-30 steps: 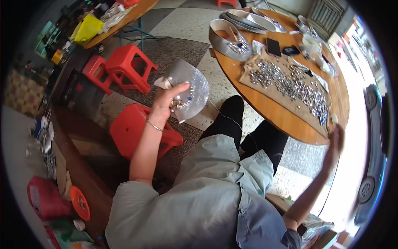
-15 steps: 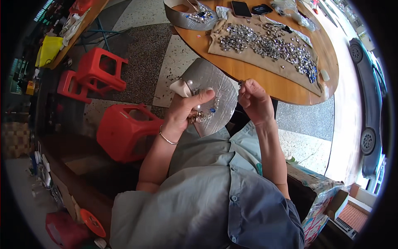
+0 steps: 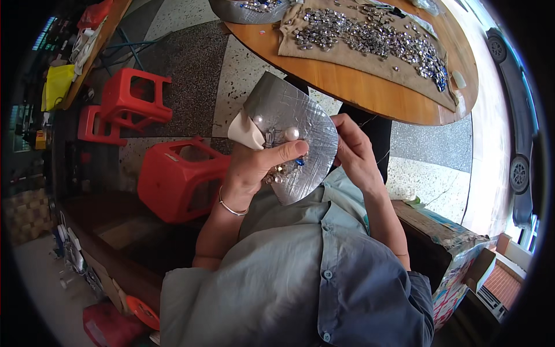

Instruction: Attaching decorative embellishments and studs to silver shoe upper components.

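My left hand [image 3: 248, 168] is closed on a curved silver sheet piece [image 3: 315, 130] that looks like a shoe upper, with its thumb across the front. Large white pearls [image 3: 291, 134], a blue stone [image 3: 299, 162] and a cluster of small clear and gold beads [image 3: 278, 172] sit on the silver face. A cream flap [image 3: 245, 132] folds over at the piece's left side. At the right edge is my right hand [image 3: 358, 153], its thumb and forefinger pinched together. The fingertips are partly hidden behind the edge, and what they hold cannot be made out.
Ahead stands a wooden table [image 3: 324, 78] with a tan cloth [image 3: 370, 72] covered in loose clear and blue rhinestones [image 3: 381, 43]. Another silver beaded piece [image 3: 245, 13] lies at its far left. Red stools [image 3: 167, 179] stand to the left; a patterned box [image 3: 457, 254] is at my right.
My right hand has moved from beside the table edge down to the silver piece, its fingertips now partly behind the rim. The silver piece has turned slightly, and the view has shifted.
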Demonstrator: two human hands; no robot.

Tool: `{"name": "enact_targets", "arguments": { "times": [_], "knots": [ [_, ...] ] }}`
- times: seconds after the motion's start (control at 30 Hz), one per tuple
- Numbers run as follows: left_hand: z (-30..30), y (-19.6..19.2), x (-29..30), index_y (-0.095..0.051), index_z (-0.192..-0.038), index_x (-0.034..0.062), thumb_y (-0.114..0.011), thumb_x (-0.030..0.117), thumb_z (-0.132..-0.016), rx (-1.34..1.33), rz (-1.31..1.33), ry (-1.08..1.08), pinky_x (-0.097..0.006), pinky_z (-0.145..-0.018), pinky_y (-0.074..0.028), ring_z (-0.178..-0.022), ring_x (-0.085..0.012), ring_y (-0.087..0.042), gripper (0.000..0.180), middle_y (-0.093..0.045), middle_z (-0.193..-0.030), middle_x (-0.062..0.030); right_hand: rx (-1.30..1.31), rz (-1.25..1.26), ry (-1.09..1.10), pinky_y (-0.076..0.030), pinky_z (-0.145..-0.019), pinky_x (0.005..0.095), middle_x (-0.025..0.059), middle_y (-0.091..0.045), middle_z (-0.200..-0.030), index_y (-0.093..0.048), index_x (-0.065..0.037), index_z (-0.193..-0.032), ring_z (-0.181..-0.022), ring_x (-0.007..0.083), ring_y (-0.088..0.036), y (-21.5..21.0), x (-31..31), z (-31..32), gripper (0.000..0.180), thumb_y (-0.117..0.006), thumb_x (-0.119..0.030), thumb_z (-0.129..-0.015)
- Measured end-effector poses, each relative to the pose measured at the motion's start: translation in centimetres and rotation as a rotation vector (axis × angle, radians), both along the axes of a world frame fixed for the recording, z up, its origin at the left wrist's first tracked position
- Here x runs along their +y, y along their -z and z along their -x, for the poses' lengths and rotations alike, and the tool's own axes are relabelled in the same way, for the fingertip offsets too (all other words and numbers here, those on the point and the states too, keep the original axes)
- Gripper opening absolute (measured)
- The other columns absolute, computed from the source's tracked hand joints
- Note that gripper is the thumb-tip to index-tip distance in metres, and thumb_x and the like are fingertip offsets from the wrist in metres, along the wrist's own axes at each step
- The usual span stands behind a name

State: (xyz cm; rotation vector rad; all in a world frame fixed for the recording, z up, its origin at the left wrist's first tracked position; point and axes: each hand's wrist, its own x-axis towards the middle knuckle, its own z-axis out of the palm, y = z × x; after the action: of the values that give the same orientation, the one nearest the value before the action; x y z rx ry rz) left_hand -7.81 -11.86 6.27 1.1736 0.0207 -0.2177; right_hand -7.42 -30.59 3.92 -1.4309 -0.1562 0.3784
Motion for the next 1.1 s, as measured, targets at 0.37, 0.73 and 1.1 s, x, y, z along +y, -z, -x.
{"name": "enact_targets", "arguments": {
  "times": [0.37,0.73,1.1],
  "knots": [
    [0.0,0.4,0.6,-0.056,-0.099,0.0034,-0.076,0.002,-0.069,0.065,0.096,0.039,-0.024,-0.069,-0.048,-0.08,-0.0111,-0.058,0.036,-0.06,-0.087,-0.0019,-0.141,-0.154,-0.028,-0.044,-0.075,0.0202,0.0029,-0.063,-0.094,-0.06,0.004,-0.105,-0.085,0.0047,-0.052,1.5,1.1,1.1,0.019,-0.05,-0.002,-0.091],
    [-0.2,1.1,0.4,-0.057,-0.095,0.0048,-0.077,0.003,-0.069,0.153,0.15,0.054,-0.024,-0.068,-0.047,-0.078,-0.0105,-0.058,0.033,-0.06,-0.086,-0.0012,-0.199,-0.189,0.009,-0.044,-0.074,0.0205,0.0035,-0.062,-0.095,-0.06,0.004,-0.105,-0.084,0.0065,-0.055,2.1,1.3,1.1,0.018,-0.051,-0.002,-0.091],
    [-1.0,0.6,0.8,-0.057,-0.099,0.0041,-0.074,0.005,-0.071,0.211,0.214,0.225,-0.024,-0.067,-0.046,-0.078,-0.011,-0.058,0.033,-0.061,-0.087,-0.002,-0.11,-0.317,-0.053,-0.045,-0.073,0.0209,0.0019,-0.063,-0.094,-0.061,0.004,-0.104,-0.083,0.0061,-0.055,3.5,0.6,1.4,0.018,-0.05,-0.003,-0.092]
  ]
}}
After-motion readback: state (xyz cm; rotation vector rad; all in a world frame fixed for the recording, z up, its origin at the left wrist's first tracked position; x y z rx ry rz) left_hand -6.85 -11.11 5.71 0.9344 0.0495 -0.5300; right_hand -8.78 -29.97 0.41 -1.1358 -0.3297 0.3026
